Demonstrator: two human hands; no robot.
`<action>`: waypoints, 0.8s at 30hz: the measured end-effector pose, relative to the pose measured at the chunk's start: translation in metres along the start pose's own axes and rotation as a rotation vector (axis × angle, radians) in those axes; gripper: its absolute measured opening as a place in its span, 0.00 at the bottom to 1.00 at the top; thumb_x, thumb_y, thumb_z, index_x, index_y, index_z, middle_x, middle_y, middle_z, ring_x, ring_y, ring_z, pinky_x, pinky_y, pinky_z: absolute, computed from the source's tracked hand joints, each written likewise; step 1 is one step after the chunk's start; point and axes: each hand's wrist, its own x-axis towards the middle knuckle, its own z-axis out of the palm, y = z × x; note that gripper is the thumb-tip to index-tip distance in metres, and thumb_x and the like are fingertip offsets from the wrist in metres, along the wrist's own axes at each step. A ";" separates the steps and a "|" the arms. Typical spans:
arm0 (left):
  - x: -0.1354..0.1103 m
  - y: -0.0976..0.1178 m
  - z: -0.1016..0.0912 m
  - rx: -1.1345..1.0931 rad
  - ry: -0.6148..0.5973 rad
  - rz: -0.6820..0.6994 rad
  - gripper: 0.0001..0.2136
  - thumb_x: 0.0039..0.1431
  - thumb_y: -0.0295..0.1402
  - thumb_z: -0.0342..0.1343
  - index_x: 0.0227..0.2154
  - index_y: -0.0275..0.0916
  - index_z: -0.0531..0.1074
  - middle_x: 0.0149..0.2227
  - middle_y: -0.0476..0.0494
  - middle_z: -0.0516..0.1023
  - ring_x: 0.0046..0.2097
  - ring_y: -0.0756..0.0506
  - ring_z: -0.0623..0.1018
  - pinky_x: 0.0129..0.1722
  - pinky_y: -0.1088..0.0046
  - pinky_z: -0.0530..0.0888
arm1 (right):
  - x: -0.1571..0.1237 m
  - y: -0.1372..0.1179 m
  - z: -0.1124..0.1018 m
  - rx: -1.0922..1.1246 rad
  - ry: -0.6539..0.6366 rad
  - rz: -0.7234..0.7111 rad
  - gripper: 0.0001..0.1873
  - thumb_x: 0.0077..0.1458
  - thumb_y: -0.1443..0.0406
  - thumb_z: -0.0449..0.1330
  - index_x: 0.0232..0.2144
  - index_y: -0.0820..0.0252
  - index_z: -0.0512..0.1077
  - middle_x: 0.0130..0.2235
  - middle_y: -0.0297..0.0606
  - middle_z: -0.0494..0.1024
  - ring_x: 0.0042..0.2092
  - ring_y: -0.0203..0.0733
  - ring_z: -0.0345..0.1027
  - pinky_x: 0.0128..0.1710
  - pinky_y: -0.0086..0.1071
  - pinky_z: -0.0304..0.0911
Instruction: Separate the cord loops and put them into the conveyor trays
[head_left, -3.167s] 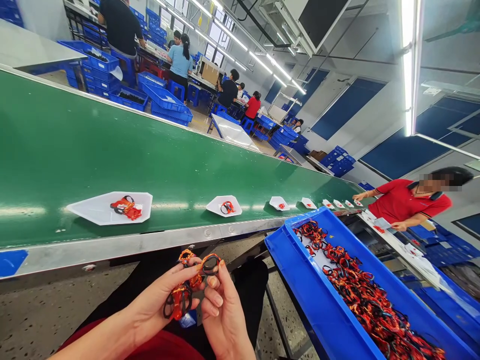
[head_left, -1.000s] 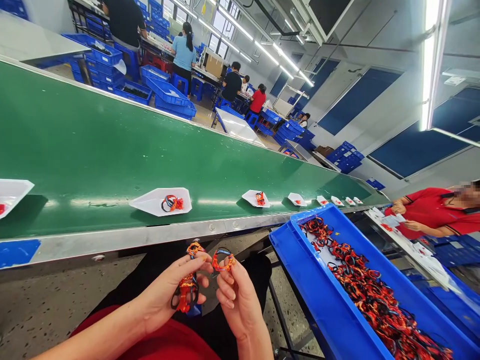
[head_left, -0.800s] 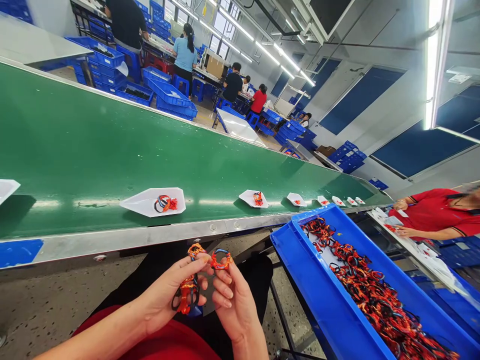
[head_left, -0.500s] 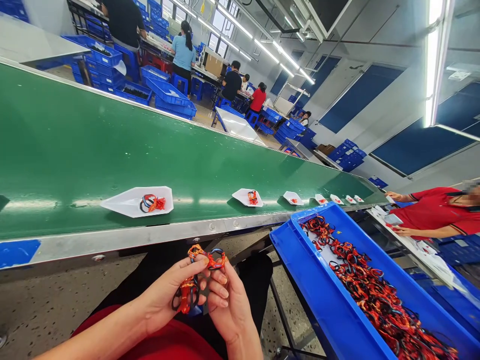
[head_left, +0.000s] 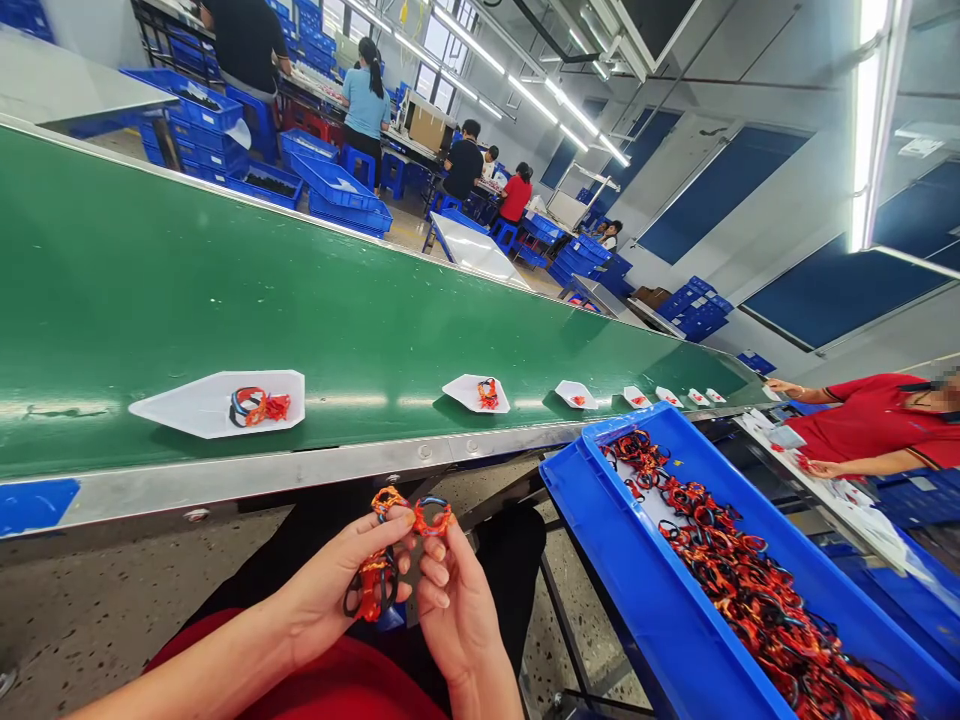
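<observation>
My left hand (head_left: 330, 575) is closed round several looped orange pieces with black and blue parts; one bunch (head_left: 373, 587) hangs below its fingers. A looped orange-and-blue piece (head_left: 433, 517) spans my two hands above my lap. At its right end, the fingertips of my right hand (head_left: 465, 620) pinch it. Beyond my hands, a white pointed tray (head_left: 187, 405) on the green conveyor belt (head_left: 225, 280) carries a similar looped piece (head_left: 253, 406). To my right, a blue bin (head_left: 652, 590) holds a heap of such pieces (head_left: 757, 580).
More white trays (head_left: 454, 392) sit in a row along the belt, whose metal edge (head_left: 375, 455) lies just past my hands. At right, a person in red (head_left: 855, 420) works at a side table. Blue crates (head_left: 341, 190) and other seated people are behind the belt.
The white trays have moved left along the belt with their pieces. My hands have barely shifted and keep their hold. The co-worker's lower hand has moved slightly.
</observation>
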 end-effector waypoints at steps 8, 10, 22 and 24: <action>0.001 0.000 0.000 0.052 -0.065 0.019 0.14 0.52 0.45 0.56 0.32 0.37 0.71 0.23 0.50 0.70 0.23 0.53 0.71 0.21 0.80 0.67 | -0.007 -0.004 0.003 -0.706 0.027 -0.407 0.11 0.52 0.59 0.61 0.30 0.63 0.71 0.18 0.28 0.67 0.18 0.27 0.59 0.16 0.20 0.56; 0.000 0.001 0.000 0.052 -0.061 0.003 0.15 0.52 0.45 0.56 0.33 0.37 0.72 0.23 0.50 0.71 0.23 0.53 0.71 0.21 0.81 0.66 | -0.008 -0.004 0.004 -0.774 0.036 -0.425 0.11 0.53 0.58 0.60 0.30 0.62 0.70 0.19 0.28 0.67 0.18 0.28 0.59 0.16 0.21 0.57; 0.000 0.002 -0.001 -0.048 -0.025 -0.022 0.15 0.49 0.40 0.59 0.37 0.36 0.74 0.24 0.48 0.72 0.24 0.52 0.71 0.24 0.77 0.70 | -0.014 -0.006 0.004 -1.248 0.037 -0.753 0.06 0.56 0.65 0.56 0.36 0.55 0.73 0.31 0.36 0.74 0.29 0.36 0.68 0.28 0.28 0.64; 0.000 0.002 -0.001 -0.068 -0.028 -0.025 0.15 0.49 0.39 0.60 0.38 0.36 0.74 0.24 0.48 0.72 0.24 0.52 0.71 0.24 0.77 0.70 | -0.014 -0.007 0.004 -1.221 0.036 -0.752 0.07 0.56 0.65 0.56 0.37 0.55 0.73 0.31 0.37 0.74 0.29 0.37 0.67 0.28 0.28 0.63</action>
